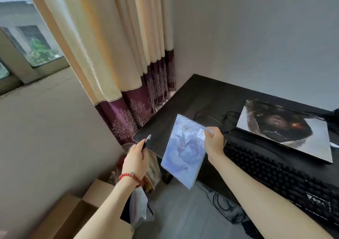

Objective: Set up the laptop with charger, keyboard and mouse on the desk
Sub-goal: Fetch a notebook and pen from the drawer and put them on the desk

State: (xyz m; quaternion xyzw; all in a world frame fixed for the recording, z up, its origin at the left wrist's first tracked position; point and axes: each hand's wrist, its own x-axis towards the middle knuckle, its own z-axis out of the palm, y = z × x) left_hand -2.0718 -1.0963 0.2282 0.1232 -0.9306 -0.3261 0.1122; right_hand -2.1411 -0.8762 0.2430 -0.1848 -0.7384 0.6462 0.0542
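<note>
Laptop [286, 130] lies closed on the table [183, 110] at three o'clock, keyboard [286, 172] just beside it. Right hand [213, 141] pinches a pale-blue booklet [183, 152]; left hand [136, 158] grips a pen [146, 141].

Cream-and-purple curtain [117, 55] beside daylit window [27, 44], pale wall [256, 27].

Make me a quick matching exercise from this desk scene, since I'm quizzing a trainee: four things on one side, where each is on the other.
Things:
1. pen
2. blue notebook
3. laptop
4. keyboard

Places:
A. closed, at the back of the desk
B. held by the right hand
C. along the desk's near edge
D. held by the left hand

Pairs: 1-D, 2-B, 3-A, 4-C
</note>
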